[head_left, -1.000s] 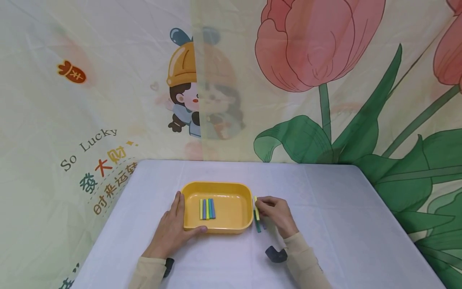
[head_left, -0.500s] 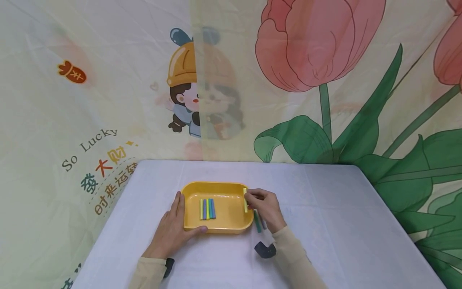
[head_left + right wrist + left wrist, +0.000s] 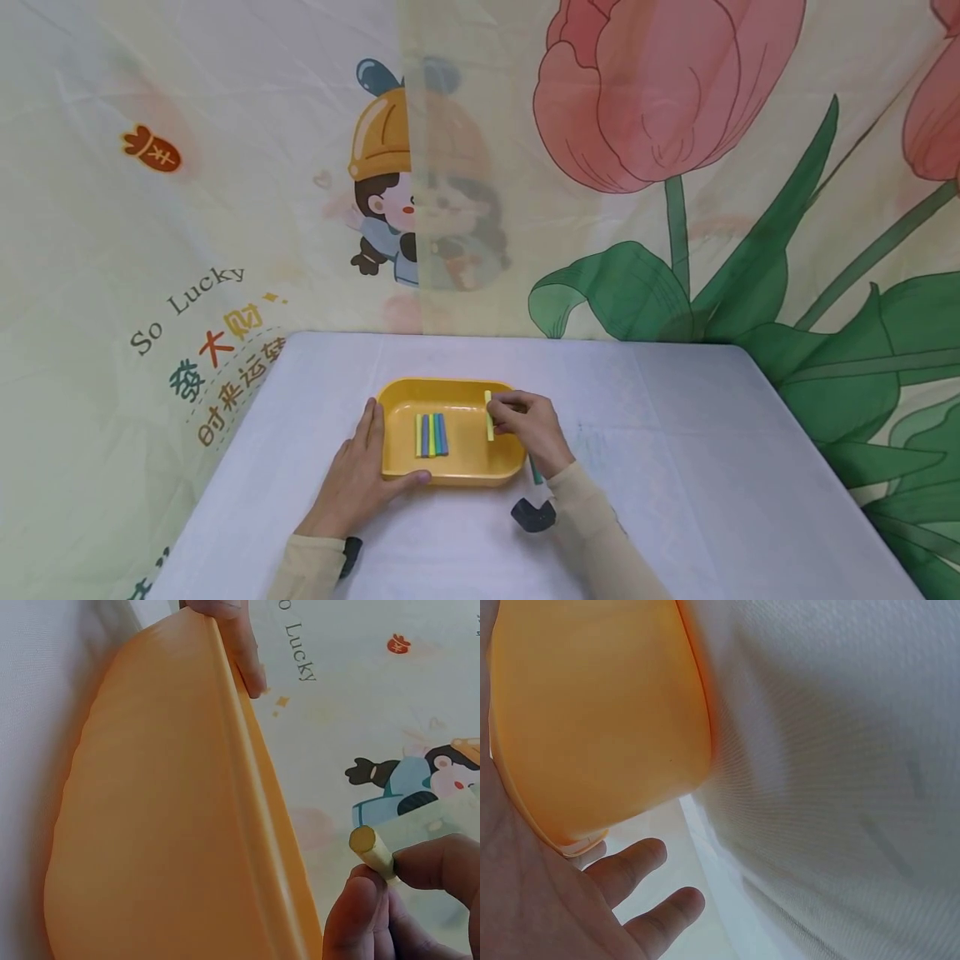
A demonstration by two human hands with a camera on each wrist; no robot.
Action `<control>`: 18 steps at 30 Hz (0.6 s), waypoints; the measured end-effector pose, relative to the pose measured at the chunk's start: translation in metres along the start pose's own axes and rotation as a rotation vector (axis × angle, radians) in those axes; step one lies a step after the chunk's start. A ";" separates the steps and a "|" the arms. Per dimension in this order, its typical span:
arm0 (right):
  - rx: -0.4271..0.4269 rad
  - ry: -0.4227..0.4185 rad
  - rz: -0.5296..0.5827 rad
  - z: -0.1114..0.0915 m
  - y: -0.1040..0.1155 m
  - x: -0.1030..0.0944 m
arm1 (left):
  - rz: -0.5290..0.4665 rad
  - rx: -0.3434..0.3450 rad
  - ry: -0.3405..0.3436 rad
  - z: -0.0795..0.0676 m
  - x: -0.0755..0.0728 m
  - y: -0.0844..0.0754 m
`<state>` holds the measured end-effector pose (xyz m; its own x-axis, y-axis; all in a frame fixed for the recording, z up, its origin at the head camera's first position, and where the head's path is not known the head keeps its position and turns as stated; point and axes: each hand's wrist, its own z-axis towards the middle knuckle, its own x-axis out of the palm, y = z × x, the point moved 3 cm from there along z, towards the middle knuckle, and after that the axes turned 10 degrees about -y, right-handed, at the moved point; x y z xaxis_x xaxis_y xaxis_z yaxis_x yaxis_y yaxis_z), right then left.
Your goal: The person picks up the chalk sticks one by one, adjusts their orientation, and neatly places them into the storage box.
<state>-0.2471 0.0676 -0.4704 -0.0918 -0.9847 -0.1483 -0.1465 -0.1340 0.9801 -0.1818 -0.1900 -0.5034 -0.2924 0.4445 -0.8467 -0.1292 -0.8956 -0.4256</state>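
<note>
My right hand (image 3: 534, 427) pinches a yellow chalk stick (image 3: 490, 432) between thumb and fingers, holding it upright over the right part of the yellow tray (image 3: 468, 454). In the right wrist view, the chalk (image 3: 369, 844) shows its round end beyond the fingertips, above the tray's rim. Several chalk sticks (image 3: 431, 436), yellow, blue and green, lie side by side in the left half of the tray. My left hand (image 3: 352, 479) rests against the tray's left end, fingers straight along that side and thumb at the near rim. Its fingertips (image 3: 649, 855) extend past the tray wall.
A green chalk stick (image 3: 536, 471) lies on the white tablecloth just right of the tray, partly hidden by the right hand. Black pieces (image 3: 533, 515) sit at both wrists. A printed cloth (image 3: 615, 283) hangs behind the table.
My right hand has lifted the yellow chalk from beside the tray and carried it left over the rim, into the tray's right part. The left hand has stayed put.
</note>
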 end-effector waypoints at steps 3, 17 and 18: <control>-0.006 0.008 -0.015 0.000 0.001 0.004 | -0.005 -0.004 0.001 0.000 -0.001 0.001; 0.044 0.037 -0.092 0.004 0.009 0.018 | -0.009 -0.007 0.013 0.001 0.000 0.002; 0.055 0.036 -0.094 0.005 0.008 0.019 | -0.008 -0.007 0.014 0.001 0.000 0.002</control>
<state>-0.2552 0.0480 -0.4657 -0.0394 -0.9717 -0.2330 -0.2065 -0.2203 0.9533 -0.1825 -0.1916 -0.5040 -0.2783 0.4516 -0.8477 -0.1248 -0.8921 -0.4343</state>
